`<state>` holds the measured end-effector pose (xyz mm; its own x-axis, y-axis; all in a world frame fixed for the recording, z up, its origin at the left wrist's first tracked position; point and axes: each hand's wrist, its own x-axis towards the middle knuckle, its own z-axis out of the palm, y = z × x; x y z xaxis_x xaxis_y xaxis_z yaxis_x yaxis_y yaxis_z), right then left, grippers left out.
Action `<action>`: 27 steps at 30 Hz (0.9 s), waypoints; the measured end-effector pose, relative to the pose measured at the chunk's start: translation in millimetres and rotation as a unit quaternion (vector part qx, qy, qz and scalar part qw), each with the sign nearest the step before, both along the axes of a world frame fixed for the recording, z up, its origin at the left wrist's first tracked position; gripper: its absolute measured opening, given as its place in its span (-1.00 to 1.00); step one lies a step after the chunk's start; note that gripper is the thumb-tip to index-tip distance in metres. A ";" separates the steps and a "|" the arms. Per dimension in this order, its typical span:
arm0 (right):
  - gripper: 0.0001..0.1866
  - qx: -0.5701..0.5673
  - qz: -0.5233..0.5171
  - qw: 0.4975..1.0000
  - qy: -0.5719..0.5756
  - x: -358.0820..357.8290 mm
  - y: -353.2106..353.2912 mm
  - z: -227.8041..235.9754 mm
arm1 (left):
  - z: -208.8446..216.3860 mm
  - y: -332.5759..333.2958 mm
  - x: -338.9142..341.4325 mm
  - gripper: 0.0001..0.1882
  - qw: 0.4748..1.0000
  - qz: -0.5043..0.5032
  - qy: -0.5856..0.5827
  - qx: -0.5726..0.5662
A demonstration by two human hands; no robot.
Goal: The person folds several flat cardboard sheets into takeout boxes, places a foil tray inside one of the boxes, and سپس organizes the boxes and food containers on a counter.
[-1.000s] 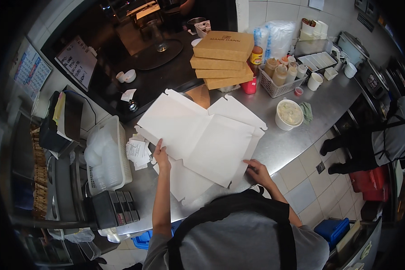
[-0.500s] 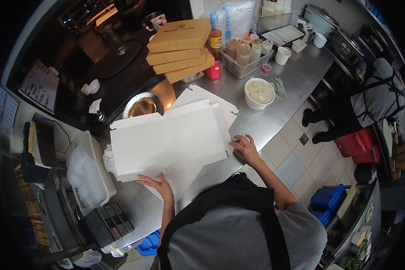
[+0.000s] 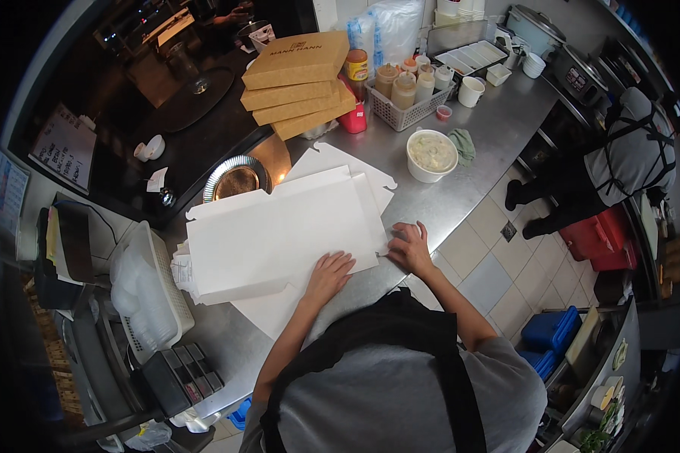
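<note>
A flat white cardboard box blank [image 3: 272, 234] with folded flaps lies before me on the counter. Another white cardboard sheet [image 3: 332, 155] shows beneath it, its corners poking out at the back and front. My left hand [image 3: 330, 278] rests flat on the blank's near edge, right of its middle, fingers stretched out. At the blank's right end, my right hand [image 3: 410, 248] has bent fingers at the notched corner tab, seemingly pinching it; the fingertips are partly hidden.
Right of the blanks stands a white bowl of food [image 3: 432, 156], beside a green cloth [image 3: 462, 147]. Behind are stacked brown boxes [image 3: 295, 60] and a basket of sauce bottles [image 3: 408, 113]. A white basket [image 3: 170, 302] is at left. A person [image 3: 619, 158] stands at right.
My left hand has moved right, from the blank's left front edge onto its surface near the right end. My right hand stays at the corner with its fingers more bent.
</note>
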<state>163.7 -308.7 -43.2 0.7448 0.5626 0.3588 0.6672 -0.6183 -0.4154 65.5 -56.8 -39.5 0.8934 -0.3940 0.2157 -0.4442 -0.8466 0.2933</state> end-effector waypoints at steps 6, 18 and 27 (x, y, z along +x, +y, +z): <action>-0.68 0.023 -0.117 0.989 0.091 3.8 14.3 -3.8 | 1.0 -5.9 6.0 -0.63 0.998 -0.009 -0.028 -0.062; -0.72 0.099 -0.062 0.991 0.059 -7.9 17.8 -0.4 | 5.1 10.3 66.9 -0.81 0.926 0.092 0.290 -0.223; -0.92 0.117 -0.011 0.989 0.092 -11.3 40.2 14.4 | 4.7 10.6 74.5 -0.75 0.904 -0.019 0.321 -0.281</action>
